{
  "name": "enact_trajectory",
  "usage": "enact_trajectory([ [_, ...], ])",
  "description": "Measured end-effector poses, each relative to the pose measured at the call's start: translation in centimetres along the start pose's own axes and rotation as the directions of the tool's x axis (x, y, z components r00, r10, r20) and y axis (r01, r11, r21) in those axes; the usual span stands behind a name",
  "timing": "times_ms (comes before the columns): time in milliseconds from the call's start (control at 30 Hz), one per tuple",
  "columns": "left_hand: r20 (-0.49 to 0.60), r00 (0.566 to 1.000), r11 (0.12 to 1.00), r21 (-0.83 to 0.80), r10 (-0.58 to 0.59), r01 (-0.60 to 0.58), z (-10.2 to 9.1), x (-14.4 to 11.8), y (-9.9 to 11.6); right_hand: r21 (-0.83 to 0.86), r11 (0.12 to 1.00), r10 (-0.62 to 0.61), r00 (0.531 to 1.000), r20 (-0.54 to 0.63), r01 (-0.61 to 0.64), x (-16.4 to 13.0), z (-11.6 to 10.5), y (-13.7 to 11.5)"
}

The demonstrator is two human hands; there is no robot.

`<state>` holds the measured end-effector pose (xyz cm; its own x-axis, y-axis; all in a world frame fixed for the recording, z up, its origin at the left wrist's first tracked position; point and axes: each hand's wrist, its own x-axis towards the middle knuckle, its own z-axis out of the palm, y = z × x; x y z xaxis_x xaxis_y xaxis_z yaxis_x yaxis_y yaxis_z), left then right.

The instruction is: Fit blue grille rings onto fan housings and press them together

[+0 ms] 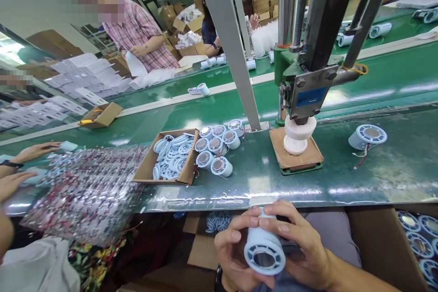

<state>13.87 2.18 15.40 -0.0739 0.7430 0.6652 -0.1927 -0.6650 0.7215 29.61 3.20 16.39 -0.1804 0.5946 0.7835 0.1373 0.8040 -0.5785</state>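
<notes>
Fingertips alone carry our pale blue spool, left hand and right hand both grasping it below the tabletop, so we judge it could slip into our lap.

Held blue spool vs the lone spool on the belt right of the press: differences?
The held spool is gripped in the left hand and right hand below the belt; the lone spool lies untouched on the belt. The lone spool trails loose wires; none show on the held spool. Both are pale blue with slotted end faces.
</notes>
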Motion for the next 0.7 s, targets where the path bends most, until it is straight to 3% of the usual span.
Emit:
enact_trajectory([
  [267,0.097,0.989,0.983,0.137,0.11,-0.123,-0.9,-0.1,0.3,0.002,0.998,-0.069,0.997,-0.02,0.069,-0.5,0.0,0.0],
  [367,0.204,0.978,0.929,0.368,-0.041,-0.038,-1.8,0.3,-0.1,-0.035,0.997,0.068,0.997,0.022,-0.068,-0.6,0.4,1.0],
  [433,0.229,0.955,0.798,0.603,-0.187,0.012,-2.2,0.9,-0.7,-0.151,0.972,0.192,0.98,0.045,-0.183,-0.8,0.9,2.4],
  [500,0.186,0.939,0.653,0.756,-0.289,0.051,-2.3,1.8,-1.4,-0.271,0.934,0.255,0.966,0.053,-0.232,-1.0,1.5,4.0],
  [600,0.157,0.893,0.538,0.836,-0.423,0.107,-1.8,3.4,-2.3,-0.354,0.899,0.309,0.946,0.099,-0.257,-1.4,2.2,6.2],
  [700,0.205,0.802,0.467,0.878,-0.56,0.102,-1.3,4.6,-3.0,-0.361,0.896,0.327,0.934,0.143,-0.258,-1.8,2.6,7.7],
])
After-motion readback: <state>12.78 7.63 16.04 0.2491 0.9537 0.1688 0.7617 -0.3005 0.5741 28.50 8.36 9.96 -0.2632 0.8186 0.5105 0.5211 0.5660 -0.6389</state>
